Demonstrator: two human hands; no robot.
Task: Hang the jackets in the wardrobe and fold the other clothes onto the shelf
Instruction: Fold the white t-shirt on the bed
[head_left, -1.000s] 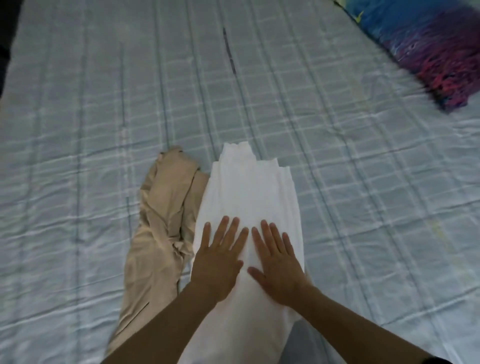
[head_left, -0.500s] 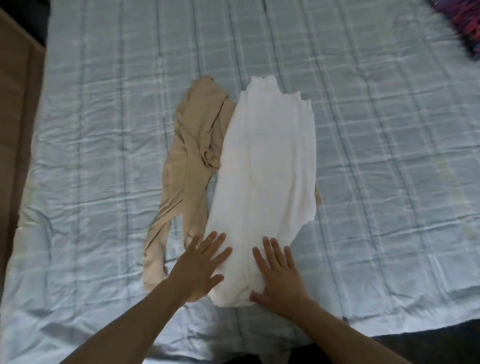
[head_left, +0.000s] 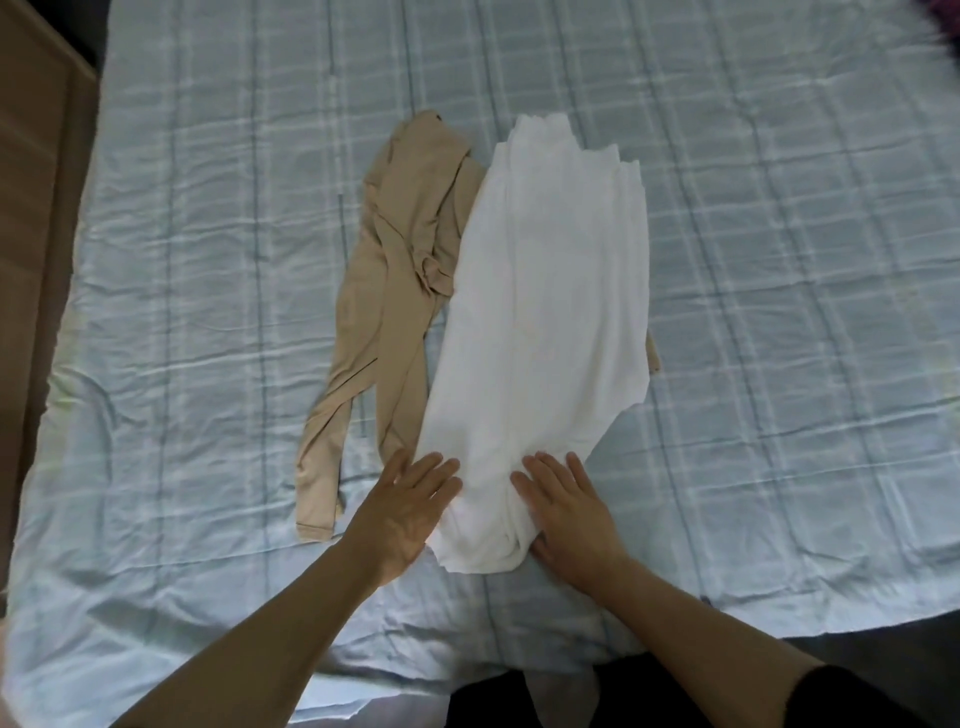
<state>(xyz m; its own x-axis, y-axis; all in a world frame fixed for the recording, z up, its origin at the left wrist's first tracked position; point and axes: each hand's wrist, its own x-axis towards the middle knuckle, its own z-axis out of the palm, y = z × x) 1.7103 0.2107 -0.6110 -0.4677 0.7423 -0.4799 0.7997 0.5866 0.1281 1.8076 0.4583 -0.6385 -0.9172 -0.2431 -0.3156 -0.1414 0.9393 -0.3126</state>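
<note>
Blue checked bedspread (head_left: 779, 260) bears two garments; both hands' fingers lie straight on one white garment (head_left: 540, 312).

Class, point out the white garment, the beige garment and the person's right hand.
white garment (head_left: 540, 312), head view, middle of its flat cloth.
beige garment (head_left: 405, 228), head view, its bunched upper part.
right hand (head_left: 571, 512), head view, back of hand.

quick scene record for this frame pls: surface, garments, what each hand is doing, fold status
surface: bed with pale blue checked sheet
white garment: laid out long, narrow fold, near end bunched
beige garment: crumpled, left of the white one, partly under it
left hand: flat, fingers straight, at near left edge of white garment
right hand: flat, on near right edge
fold status: not yet folded short
</note>
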